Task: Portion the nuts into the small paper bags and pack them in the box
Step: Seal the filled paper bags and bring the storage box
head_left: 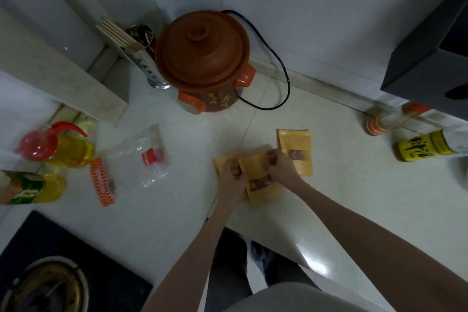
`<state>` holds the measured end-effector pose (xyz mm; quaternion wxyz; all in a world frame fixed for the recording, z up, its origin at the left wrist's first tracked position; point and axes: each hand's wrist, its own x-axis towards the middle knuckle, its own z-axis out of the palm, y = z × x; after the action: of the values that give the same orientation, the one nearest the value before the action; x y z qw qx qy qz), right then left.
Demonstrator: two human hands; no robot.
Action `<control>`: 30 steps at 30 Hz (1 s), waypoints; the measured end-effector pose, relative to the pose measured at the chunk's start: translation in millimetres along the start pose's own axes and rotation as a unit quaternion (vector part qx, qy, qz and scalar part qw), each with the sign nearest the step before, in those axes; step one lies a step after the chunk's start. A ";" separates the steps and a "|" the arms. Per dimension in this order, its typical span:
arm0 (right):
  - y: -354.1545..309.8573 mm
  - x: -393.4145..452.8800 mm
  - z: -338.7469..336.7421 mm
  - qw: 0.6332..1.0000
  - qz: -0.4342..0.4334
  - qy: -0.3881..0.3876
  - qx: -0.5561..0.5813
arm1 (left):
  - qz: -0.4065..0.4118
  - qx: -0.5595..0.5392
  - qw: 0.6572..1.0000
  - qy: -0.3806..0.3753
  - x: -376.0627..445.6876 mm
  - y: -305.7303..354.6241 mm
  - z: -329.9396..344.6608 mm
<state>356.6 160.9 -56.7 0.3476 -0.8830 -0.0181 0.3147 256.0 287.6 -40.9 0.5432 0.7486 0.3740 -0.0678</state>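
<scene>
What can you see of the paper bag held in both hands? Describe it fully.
The paper bag is a small flat pouch of tan paper with a little clear window showing brown contents. It lies tilted on the pale counter, overlapping another bag. The left hand and right hand pinch its top edge.

I see mustard-yellow paper bags [263,185] at centre, each with a brown window, on a pale grey-white counter [354,197]; a terracotta-brown clay pot [202,58] with orange handles and yellow lettering sits above.
</scene>
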 end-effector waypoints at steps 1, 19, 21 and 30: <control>-0.7 0.0 -0.6 1.000 -0.005 0.003 -0.001 | 0.010 0.004 1.000 -0.009 -0.6 0.9 0.7; -93.3 -45.9 -64.6 0.956 -0.286 -0.029 -0.051 | 0.225 0.061 0.971 0.058 -28.0 67.5 -68.1; -118.0 -57.3 -78.9 0.942 -0.333 -0.029 -0.044 | 0.252 0.073 0.962 0.080 -34.9 89.0 -83.2; -210.7 -114.0 -131.5 0.859 -0.496 0.081 -0.091 | 0.370 0.150 0.899 0.181 -78.5 179.4 -141.5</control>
<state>379.4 212.7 210.7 0.3757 -0.8073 -0.4544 0.0243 270.6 348.3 192.5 0.3333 0.9050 0.1477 0.2193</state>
